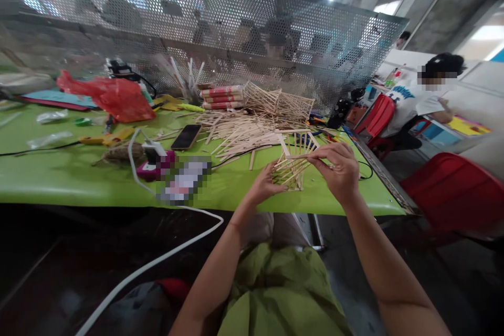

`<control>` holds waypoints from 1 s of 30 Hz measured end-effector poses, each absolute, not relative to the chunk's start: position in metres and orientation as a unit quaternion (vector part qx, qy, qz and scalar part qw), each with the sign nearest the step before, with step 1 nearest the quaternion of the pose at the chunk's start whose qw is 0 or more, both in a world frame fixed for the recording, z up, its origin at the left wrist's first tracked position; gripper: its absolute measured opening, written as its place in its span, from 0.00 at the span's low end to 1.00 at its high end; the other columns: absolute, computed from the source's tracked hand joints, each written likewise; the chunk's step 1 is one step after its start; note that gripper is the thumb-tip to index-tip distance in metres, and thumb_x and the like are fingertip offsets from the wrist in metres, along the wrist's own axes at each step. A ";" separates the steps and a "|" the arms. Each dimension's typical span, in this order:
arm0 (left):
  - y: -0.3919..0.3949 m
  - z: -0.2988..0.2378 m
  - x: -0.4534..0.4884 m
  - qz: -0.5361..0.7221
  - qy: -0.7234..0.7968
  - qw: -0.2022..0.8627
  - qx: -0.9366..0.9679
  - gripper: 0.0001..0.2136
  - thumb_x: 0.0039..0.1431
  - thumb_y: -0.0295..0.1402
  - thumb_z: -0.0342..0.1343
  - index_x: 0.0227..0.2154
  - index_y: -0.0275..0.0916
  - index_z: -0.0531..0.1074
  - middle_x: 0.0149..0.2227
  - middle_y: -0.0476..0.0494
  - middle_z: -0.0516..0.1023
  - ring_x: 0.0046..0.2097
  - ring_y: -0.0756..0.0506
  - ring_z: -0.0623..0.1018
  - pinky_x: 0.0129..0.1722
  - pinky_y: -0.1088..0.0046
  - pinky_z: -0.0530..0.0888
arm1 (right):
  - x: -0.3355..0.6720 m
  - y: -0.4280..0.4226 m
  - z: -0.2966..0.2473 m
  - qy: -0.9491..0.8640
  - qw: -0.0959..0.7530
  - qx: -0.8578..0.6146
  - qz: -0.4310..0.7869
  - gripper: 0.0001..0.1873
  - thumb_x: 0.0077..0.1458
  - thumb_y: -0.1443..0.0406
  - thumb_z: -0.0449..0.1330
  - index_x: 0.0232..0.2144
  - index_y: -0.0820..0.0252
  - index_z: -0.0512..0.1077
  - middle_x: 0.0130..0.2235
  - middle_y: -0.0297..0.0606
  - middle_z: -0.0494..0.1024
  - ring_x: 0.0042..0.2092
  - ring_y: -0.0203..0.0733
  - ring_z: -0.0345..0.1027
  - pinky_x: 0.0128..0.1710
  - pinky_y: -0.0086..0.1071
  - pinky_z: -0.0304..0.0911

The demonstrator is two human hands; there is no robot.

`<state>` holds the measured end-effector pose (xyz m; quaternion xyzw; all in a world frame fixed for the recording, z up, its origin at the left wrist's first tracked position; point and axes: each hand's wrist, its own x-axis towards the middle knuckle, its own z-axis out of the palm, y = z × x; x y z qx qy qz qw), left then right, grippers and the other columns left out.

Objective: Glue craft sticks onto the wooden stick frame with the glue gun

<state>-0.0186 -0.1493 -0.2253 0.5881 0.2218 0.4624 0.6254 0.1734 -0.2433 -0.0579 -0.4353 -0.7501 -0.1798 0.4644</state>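
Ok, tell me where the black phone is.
In the head view the black phone lies flat on the green table, left of centre, between the loose stick pile and the white charger.

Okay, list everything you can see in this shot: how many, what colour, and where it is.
table: one, green top, across the view
stick frame: one, pale wood, held over the table's near edge
loose sticks: a pile, too many to count, pale wood, mid-table
finished stick frames: at least two, pale wood, behind the pile
stick packs: about three, red-wrapped, left of those frames
phone: one, black, left of the pile
plastic bag: one, red, back left
mesh screen: one, grey, behind the table
cable: one, white, hanging off the near edge
chair: one, red, right
seated person: one, white shirt, far right
left hand: one, bare, under the frame's left side
right hand: one, bare, gripping its right side
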 end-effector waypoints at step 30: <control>-0.155 -0.220 -0.021 0.462 0.247 0.648 0.553 0.44 0.39 0.29 0.77 0.63 0.49 0.70 0.63 0.41 0.75 0.69 0.33 0.70 0.73 0.47 0.67 | 0.199 -0.274 -0.051 -0.700 0.536 -0.460 -0.106 0.05 0.61 0.63 0.70 0.41 0.52 0.79 0.41 0.37 0.81 0.44 0.48 0.75 0.46 0.43 0.70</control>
